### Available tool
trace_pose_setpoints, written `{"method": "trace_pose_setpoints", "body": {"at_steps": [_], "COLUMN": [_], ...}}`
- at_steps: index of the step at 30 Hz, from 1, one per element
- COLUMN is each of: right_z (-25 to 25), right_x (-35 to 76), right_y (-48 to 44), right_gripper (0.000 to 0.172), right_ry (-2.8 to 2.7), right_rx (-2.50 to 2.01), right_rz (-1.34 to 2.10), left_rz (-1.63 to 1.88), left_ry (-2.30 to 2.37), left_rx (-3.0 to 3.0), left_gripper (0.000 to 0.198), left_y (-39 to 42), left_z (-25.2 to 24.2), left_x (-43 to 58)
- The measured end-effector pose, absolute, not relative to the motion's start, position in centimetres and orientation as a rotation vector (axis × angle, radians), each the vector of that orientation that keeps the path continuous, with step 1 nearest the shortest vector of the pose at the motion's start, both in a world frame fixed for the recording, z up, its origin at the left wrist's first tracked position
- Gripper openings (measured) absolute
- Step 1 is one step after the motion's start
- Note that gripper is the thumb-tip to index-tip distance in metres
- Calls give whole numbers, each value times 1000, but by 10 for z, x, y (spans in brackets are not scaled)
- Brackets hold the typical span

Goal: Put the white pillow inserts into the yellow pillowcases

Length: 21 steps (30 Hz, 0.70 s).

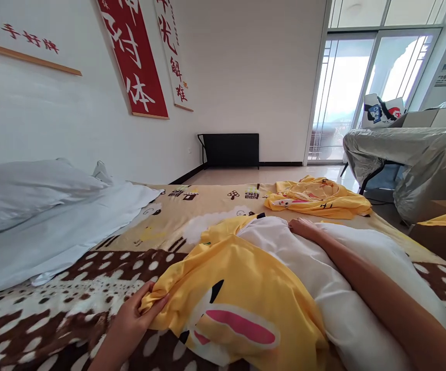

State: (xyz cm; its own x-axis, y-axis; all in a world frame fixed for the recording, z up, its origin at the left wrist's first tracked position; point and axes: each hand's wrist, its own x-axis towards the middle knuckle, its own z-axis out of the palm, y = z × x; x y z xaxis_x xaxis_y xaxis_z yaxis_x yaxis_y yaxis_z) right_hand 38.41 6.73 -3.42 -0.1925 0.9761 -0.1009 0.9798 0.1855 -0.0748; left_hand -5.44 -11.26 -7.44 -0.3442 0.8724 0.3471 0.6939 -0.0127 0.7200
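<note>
A yellow pillowcase point(254, 288) with a rabbit print lies in front of me, its open side partly around a white pillow point(323, 288). At its left corner, my left hand point(141, 309) pinches the yellow fabric between thumb and fingers. My right hand point(303, 228) rests at the far end of the white pillow, fingers closed on its white fabric near the pillowcase's edge. The right forearm stretches across the pillow. Beyond, a second yellow cloth point(323, 203) lies crumpled on the patterned blanket point(211, 201).
White pillows or bedding point(45, 206) lie at the left by the wall. A plastic-covered table point(412, 139) holding boxes stands at the right, with a cardboard box point(439, 242) below. A black folded panel point(230, 149) leans against the far wall.
</note>
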Motion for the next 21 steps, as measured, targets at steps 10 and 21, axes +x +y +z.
{"method": "trace_pose_setpoints", "body": {"at_steps": [10,21], "right_z": [42,150], "right_x": [401,448], "right_y": [16,-72], "right_gripper": [35,37], "right_ry": [2472,2255], "right_rx": [2295,2471], "right_rz": [350,1383], "left_rz": [1450,1260], "left_ry": [1957,1822], "left_rx": [1702,1764], "left_gripper": [49,51], "left_y": [-129,-128], "left_z": [-46,-8], "left_x": [-37,11]}}
